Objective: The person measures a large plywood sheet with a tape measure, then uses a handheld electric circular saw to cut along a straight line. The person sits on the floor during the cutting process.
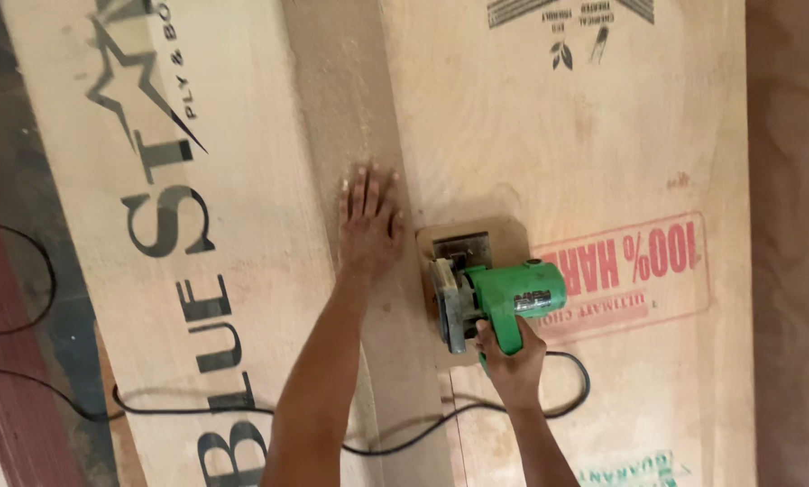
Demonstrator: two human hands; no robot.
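Right hand (511,353) gripping green circular saw (495,298), fingers wrapped; left hand (368,221), fingers spread, pressing plywood sheet (531,135). Cut advancing toward 12 o'clock; most remaining.

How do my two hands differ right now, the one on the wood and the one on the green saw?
The left hand lies flat, fingers spread, on the dusty strip between plywood sheets; the right hand is curled around the handle of the green circular saw. The left hand holds nothing, while the right grips the tool. The left reaches further up the board than the right. Both are bare.
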